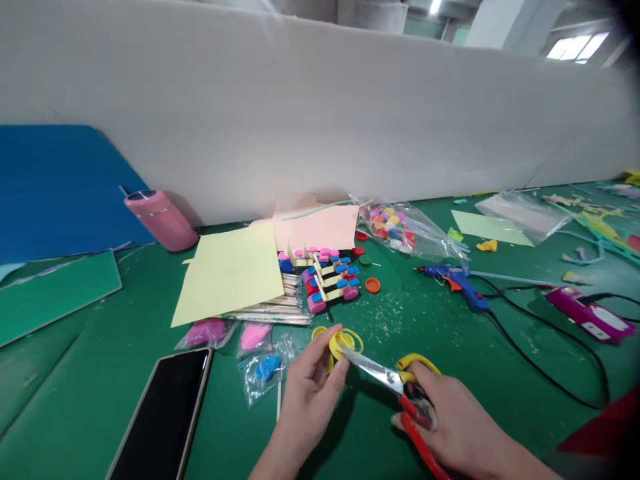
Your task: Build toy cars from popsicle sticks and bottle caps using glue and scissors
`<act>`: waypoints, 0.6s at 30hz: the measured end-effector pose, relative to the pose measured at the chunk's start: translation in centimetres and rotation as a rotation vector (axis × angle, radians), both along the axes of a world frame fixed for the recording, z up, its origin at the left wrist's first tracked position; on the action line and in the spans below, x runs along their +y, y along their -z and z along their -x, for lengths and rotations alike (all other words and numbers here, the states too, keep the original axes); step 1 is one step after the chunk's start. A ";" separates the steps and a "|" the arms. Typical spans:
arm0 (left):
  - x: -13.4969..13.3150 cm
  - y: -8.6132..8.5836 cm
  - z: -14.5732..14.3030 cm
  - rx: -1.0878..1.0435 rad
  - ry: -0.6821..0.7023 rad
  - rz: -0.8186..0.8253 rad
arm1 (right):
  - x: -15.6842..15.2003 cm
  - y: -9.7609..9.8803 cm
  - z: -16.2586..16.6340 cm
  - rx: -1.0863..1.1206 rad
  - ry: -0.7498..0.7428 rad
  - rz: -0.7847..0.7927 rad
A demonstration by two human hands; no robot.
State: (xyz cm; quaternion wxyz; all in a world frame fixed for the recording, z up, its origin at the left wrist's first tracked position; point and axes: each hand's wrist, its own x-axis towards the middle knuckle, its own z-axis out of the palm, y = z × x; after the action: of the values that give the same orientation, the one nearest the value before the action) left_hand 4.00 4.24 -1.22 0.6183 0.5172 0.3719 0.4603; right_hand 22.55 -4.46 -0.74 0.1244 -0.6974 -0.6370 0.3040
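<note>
My left hand [314, 380] pinches a small yellow plastic cap [338, 345] between thumb and fingertips. A thin yellow loop sticks out from the cap's right side. My right hand [450, 413] grips scissors [375, 371] with one red and one yellow handle. Their blade tips touch or overlap the cap's edge; I cannot tell whether they cut into it. More yellow round pieces show beside my left fingers, partly hidden. Just beyond stands a small model [327, 280] of sticks with pink and blue clay pieces. An orange cap [373, 285] lies to its right.
A blue glue gun [463, 287] and its cable lie right, near a purple power strip [590, 313]. A phone [163, 413] lies left of small clay bags [267, 368]. Yellow paper [230, 270] covers some sticks. A pink bottle [163, 220] and a bag of caps [395, 230] are behind.
</note>
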 end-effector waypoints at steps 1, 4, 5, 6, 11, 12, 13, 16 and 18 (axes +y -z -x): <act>0.0 0.1 0.0 0.001 0.001 -0.008 | 0.0 0.0 0.0 0.001 0.003 0.002; 0.0 0.3 0.0 0.010 -0.009 -0.044 | 0.0 -0.1 0.0 -0.012 0.023 0.010; -0.1 0.5 0.0 0.015 -0.014 -0.061 | -0.1 -0.1 0.0 -0.016 0.028 0.008; -0.1 0.6 0.0 0.020 -0.017 -0.079 | -0.1 -0.1 0.0 -0.019 0.027 0.001; -0.4 0.8 0.0 0.035 -0.011 -0.139 | 0.0 -0.3 0.1 -0.038 0.011 -0.033; -0.4 0.8 0.0 0.034 -0.011 -0.142 | 0.0 -0.3 0.1 -0.039 0.010 -0.030; -0.4 0.8 0.0 0.033 -0.012 -0.145 | 0.1 -0.3 0.1 -0.038 0.009 -0.026; -0.3 0.9 0.0 0.039 -0.021 -0.149 | 0.2 -0.2 0.1 -0.031 0.007 -0.022; -0.4 1.0 0.0 0.050 -0.018 -0.147 | 0.2 -0.1 0.2 -0.019 0.005 -0.019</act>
State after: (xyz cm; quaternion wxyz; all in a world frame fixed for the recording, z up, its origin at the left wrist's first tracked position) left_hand 4.01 3.87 -2.23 0.5651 0.5690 0.3570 0.4790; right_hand 22.40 -4.29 -0.61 0.1257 -0.7005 -0.6393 0.2912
